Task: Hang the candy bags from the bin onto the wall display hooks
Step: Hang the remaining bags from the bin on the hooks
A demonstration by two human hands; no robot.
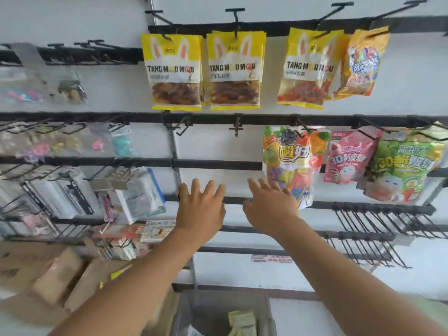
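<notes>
Although both hands are raised to the wall display, neither carries a bag. The left hand [201,207] has its fingers spread and straight, with its back to the camera, below the bare stretch of the middle row. The right hand [270,204] is likewise spread and empty, at the lower part of a hanging fruit candy bag [288,163]. Whether it touches that bag cannot be told.

Task items: the candy bags [242,321], pale yellow, lie in the bin [184,316] at the near bottom edge of view. They are well below the hands, nearer to the person and between the two forearms. They are partly cut off by the frame. Their long axis appears to run away from the person, and their hang holes are not legible.

Targets: two empty hooks [236,128] sit on the middle rail above the hands, left of the fruit candy bag and beneath the yellow rabbit bags [174,71]. They project from the wall toward the person.

Assessment: the coming move is a reach down and back to the bin, away from the hooks. The bags sit right of centre in the bin, so the right hand appears marginally nearer. A bag would then need lifting with its hole uppermost and pushing along the hook toward the wall.
</notes>
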